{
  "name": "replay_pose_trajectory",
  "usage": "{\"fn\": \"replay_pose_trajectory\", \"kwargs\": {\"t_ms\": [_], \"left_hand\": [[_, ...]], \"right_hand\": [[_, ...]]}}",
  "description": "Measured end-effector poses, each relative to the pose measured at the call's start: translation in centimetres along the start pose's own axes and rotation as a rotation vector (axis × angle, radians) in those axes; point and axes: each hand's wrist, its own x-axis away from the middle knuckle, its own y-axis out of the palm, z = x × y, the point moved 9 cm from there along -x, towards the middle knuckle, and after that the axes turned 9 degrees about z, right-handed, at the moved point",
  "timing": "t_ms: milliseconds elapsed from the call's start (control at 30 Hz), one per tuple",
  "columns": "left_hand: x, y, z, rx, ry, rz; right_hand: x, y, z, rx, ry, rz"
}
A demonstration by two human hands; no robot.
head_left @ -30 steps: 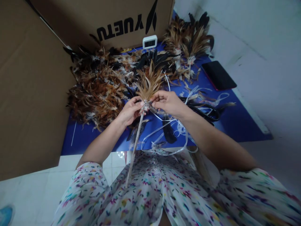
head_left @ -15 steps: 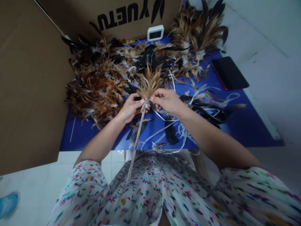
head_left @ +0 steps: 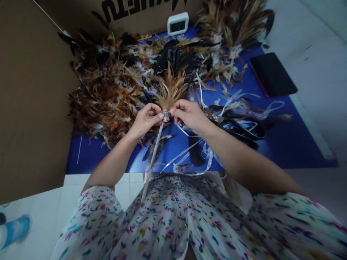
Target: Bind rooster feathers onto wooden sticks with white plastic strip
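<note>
A thin pale stick (head_left: 151, 162) runs from my lap up to a tuft of tan feathers (head_left: 169, 90) bound at its top. My left hand (head_left: 145, 119) pinches the stick right under the tuft. My right hand (head_left: 189, 113) pinches a pale plastic strip (head_left: 187, 150) at the same spot, fingers closed. The strip trails down over the blue mat (head_left: 279, 144) toward my lap. Both hands meet at the binding point, thumbs and fingertips nearly touching.
A big heap of brown and black feathers (head_left: 108, 94) covers the mat's left and back. Black scissors (head_left: 241, 126) lie right of my right hand among loose strips. A dark phone (head_left: 272, 74) lies at the right. A small white timer (head_left: 178, 23) stands before a cardboard box (head_left: 29, 97).
The view has tilted down, so everything sits a little higher in the picture. My hands stay together at the binding, with the fingers working slightly around it.
</note>
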Motion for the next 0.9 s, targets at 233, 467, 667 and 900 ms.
{"fn": "replay_pose_trajectory", "kwargs": {"t_ms": [233,467,667,900], "left_hand": [[-0.3,-0.8,-0.4,-0.119,0.102,0.059],[0.7,-1.3,3.6,-0.487,0.671,0.217],[1.4,-0.4,4.6,-0.422,0.848,0.168],[0.0,0.0,2.2,-0.215,0.495,0.114]], "right_hand": [[0.0,0.1,-0.1,0.009,-0.037,0.001],[-0.1,0.1,-0.5,0.107,-0.181,0.010],[-0.5,-0.1,-0.4,0.256,-0.310,0.062],[-0.1,-0.3,-1.2,0.344,-0.399,0.105]]}}
